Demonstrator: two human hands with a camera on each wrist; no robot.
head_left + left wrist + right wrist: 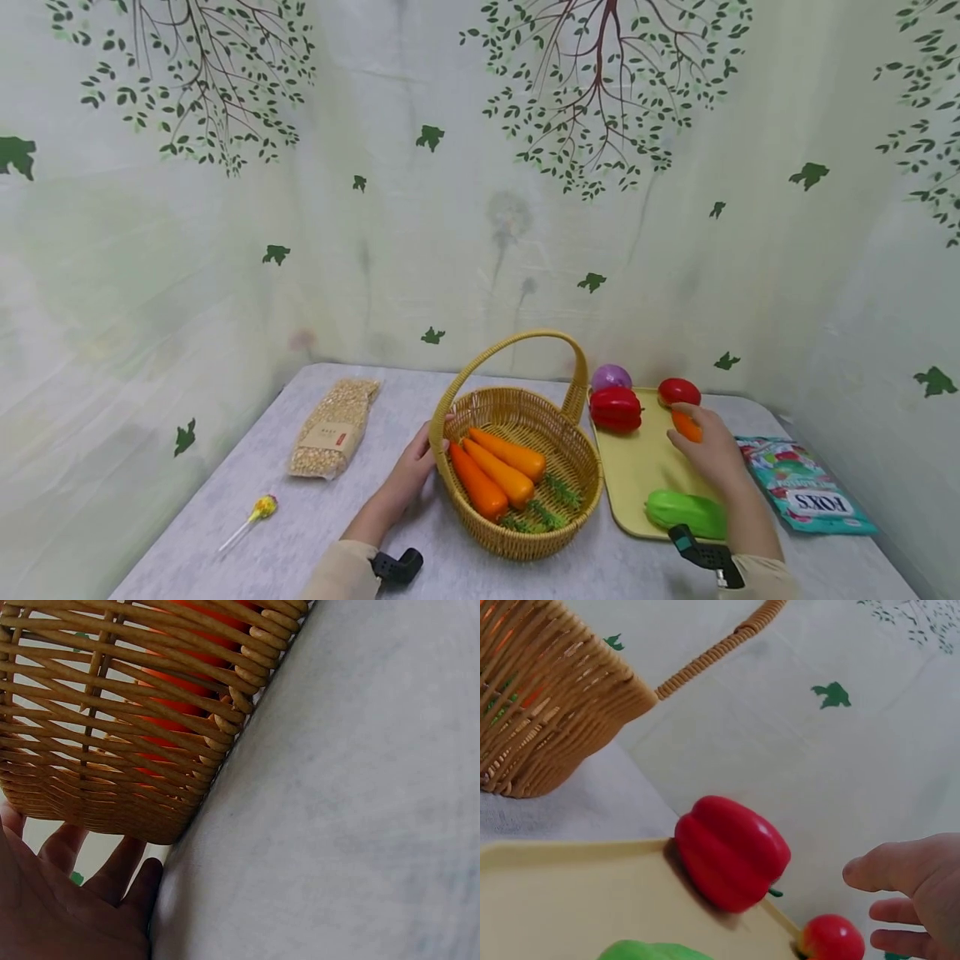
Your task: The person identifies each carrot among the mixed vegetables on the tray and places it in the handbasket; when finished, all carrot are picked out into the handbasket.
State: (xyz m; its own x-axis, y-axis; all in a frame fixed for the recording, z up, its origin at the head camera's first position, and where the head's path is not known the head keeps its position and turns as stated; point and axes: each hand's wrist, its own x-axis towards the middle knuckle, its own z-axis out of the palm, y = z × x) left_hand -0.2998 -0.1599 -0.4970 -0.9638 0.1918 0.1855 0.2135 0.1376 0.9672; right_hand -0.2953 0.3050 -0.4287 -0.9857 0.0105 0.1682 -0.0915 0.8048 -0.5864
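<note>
My left hand (415,460) rests at the left side of a wicker basket (592,492), its fingers along the wall in the left wrist view. Inside the basket lie several orange carrots (498,483) with green tops. My right hand (712,450) is over a yellow tray (626,500), its fingers and thumb around an orange piece (686,425), mostly hidden. In the right wrist view, thumb and fingers stand apart beside a red tomato (832,939). A red bell pepper (615,409) and a green vegetable (686,512) are also on the tray.
A purple round vegetable (611,377) sits at the tray's far left corner. Right of the tray lies a teal candy bag (806,487). On the left are a clear bag of grains (333,429) and a lollipop (262,507). The basket's tall handle (543,335) arches above it.
</note>
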